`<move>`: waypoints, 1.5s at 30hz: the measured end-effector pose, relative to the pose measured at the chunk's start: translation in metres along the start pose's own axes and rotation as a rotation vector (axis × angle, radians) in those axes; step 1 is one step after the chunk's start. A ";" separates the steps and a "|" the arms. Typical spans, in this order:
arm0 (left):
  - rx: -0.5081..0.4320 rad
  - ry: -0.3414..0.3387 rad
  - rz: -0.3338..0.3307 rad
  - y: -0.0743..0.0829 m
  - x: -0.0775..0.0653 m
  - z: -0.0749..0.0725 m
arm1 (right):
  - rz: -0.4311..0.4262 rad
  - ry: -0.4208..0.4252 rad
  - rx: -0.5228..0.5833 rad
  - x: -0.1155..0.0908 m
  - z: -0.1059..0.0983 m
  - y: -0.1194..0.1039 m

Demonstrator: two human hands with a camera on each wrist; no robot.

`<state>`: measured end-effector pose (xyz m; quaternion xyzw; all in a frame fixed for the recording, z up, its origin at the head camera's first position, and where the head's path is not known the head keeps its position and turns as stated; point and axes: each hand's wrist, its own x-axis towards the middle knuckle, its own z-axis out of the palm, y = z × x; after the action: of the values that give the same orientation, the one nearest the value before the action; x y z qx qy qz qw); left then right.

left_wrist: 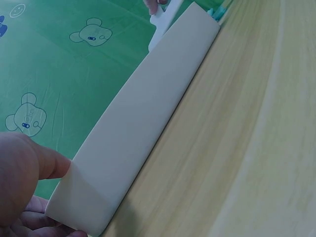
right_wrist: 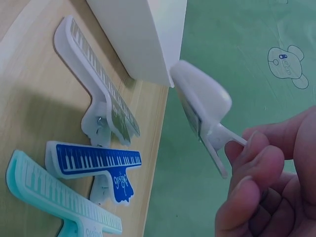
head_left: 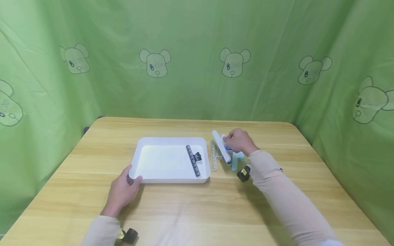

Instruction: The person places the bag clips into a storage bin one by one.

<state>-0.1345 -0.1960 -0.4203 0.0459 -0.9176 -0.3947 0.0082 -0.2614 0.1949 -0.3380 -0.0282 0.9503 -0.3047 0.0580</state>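
My left hand (head_left: pixel 121 193) grips the near left corner of a white tray (head_left: pixel 172 181), thumb at the rim and fingers curled round the side. Inside the tray, toward its right end, lies a black piano-key clip (head_left: pixel 193 162). Just right of the tray, my right hand (head_left: pixel 241 140) pinches the handle of a white clip (right_wrist: pixel 200 94), lifted off the table and tilted. Below it on the table lie a white clip with gold-toned keys (right_wrist: pixel 74 52), a blue clip (right_wrist: pixel 98 160) and a teal clip (right_wrist: pixel 61 192).
The wooden table (head_left: pixel 172 212) has its far edge against a green curtain (head_left: pixel 191 95) printed with bear heads. A small black device (head_left: pixel 244 173) sits by the right wrist, and a similar black device (head_left: pixel 130 235) by the left.
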 end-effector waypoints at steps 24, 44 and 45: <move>-0.007 0.001 0.000 0.000 0.000 -0.002 | -0.024 0.009 -0.022 -0.002 0.009 -0.023; -0.010 -0.002 0.005 0.000 0.000 -0.001 | -0.044 -0.009 0.023 -0.001 0.021 -0.034; -0.010 -0.002 0.004 0.000 0.000 -0.001 | -0.045 -0.012 0.022 -0.001 0.022 -0.034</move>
<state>-0.1342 -0.1963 -0.4198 0.0435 -0.9158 -0.3991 0.0085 -0.2568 0.1543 -0.3356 -0.0510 0.9457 -0.3160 0.0573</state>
